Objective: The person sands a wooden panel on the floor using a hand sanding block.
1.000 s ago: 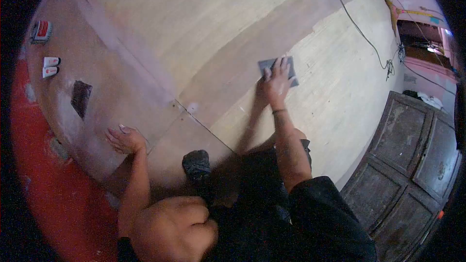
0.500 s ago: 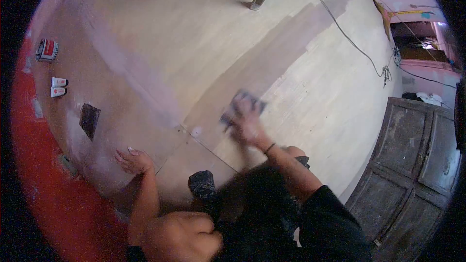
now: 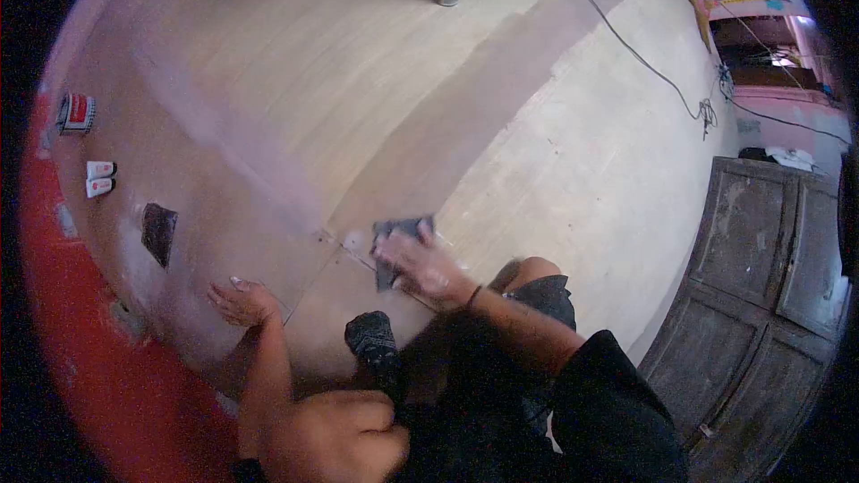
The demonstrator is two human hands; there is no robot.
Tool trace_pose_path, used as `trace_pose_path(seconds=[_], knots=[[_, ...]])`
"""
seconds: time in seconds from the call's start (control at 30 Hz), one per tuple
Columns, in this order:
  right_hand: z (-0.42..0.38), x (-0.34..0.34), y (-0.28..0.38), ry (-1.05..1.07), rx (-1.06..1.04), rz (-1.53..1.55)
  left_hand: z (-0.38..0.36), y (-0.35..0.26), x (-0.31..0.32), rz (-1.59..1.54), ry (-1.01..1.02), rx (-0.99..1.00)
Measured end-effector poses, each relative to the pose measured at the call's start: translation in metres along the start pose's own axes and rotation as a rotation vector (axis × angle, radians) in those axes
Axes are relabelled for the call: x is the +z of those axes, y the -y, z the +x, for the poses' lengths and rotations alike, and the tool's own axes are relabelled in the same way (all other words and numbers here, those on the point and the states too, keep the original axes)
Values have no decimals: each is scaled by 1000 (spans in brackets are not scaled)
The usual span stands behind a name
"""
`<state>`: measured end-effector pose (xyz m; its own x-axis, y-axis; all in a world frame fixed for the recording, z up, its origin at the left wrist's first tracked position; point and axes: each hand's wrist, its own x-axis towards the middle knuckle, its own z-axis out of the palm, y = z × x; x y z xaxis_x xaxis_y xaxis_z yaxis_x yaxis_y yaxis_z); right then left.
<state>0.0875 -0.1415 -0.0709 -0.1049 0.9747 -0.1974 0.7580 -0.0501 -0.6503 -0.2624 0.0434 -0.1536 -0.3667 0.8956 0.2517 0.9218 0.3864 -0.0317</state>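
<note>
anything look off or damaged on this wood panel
A dark patch like a hole or a loose sheet sits near the panel's left edge. A cable trails across its far side. The right hand presses a grey sheet flat.

Single head-worn view looks steeply down, close over the wooden panel point(image 3: 295, 80).

You kneel on a pale plywood floor point(image 3: 555, 143) with a darker band running diagonally. A cable point(image 3: 644, 58) trails toward the pink wall point(image 3: 787, 112); weathered wooden doors point(image 3: 761, 304) lie right, red floor point(image 3: 72, 340) left.
</note>
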Motion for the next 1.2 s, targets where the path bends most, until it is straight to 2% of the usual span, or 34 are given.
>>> trace_pose_path(seconds=[0.03, 0.1, 0.17, 0.2, 0.23, 0.27, 0.3, 0.33, 0.37, 0.4, 0.43, 0.5, 0.53, 0.57, 0.6, 0.67, 0.7, 0.77, 0.8, 0.83, 0.87, 0.9, 0.97, 1.03, 1.1, 1.17, 1.2], knots=[[3, -13, -26, 12, 48, -23, 1, -4, -2, 3, 2, -2], [25, -63, -77, -182, 266, -385, -3, 6, -9, 35, 14, -18], [43, -101, -106, -587, 547, -256, -7, 13, -16, 62, 19, -37], [44, -98, -103, -613, 567, -273, -5, 15, -16, 88, 16, 3], [46, -88, -93, -649, 590, -292, -5, 33, 11, 40, -27, 52], [44, -69, -74, -609, 546, -230, -5, 46, 37, 41, -52, 93], [41, -57, -38, -434, 532, -325, -8, 55, 40, 70, -58, 125], [35, -32, -13, -398, 404, -241, -9, 62, 48, 120, -58, 162], [27, -15, 16, -229, 340, -203, -9, 68, 55, 175, -61, 197], [18, -4, 41, -201, 228, -118, -8, 67, 53, 215, -56, 224], [14, 0, 50, -111, 169, -239, -6, 67, 52, 250, -48, 249], [10, -11, 21, -49, 141, -188, -9, 70, 53, 225, -60, 262], [19, -16, -13, -107, 166, -210, -4, 73, 60, 167, -103, 248], [32, -40, -31, -154, 269, -469, -4, 79, 67, 115, -140, 236], [44, -62, -64, -216, 437, -589, -5, 66, 57, 142, -121, 244], [54, -92, -113, -466, 613, -506, -9, 28, 8, 9, -95, 41], [60, -102, -114, -572, 689, -436, -10, 33, -1, 23, -95, 42], [62, -63, -85, -508, 643, -580, -2, 22, -4, 41, 48, 1], [62, -45, -44, -388, 564, -523, -2, 18, -7, 30, 40, -6], [58, -25, -4, -186, 471, -646, -3, 20, -12, -39, -20, 52], [46, 7, 24, -84, 336, -823, -4, 21, -13, -108, -83, 111], [37, 17, 55, -119, 331, -278, -3, 23, -5, -120, -93, 104], [35, 5, 43, -96, 298, -165, -4, 27, 6, 70, -1, 16], [45, -21, -18, -179, 350, -379, -9, 32, 10, 47, -44, 49], [59, -60, -83, -452, 505, -435, -6, 30, 5, 22, -98, 83], [64, -85, -108, -613, 693, -380, -6, 19, -3, -19, -101, 51], [65, -77, -103, -614, 705, -491, -4, 16, -3, -32, -108, 47]])
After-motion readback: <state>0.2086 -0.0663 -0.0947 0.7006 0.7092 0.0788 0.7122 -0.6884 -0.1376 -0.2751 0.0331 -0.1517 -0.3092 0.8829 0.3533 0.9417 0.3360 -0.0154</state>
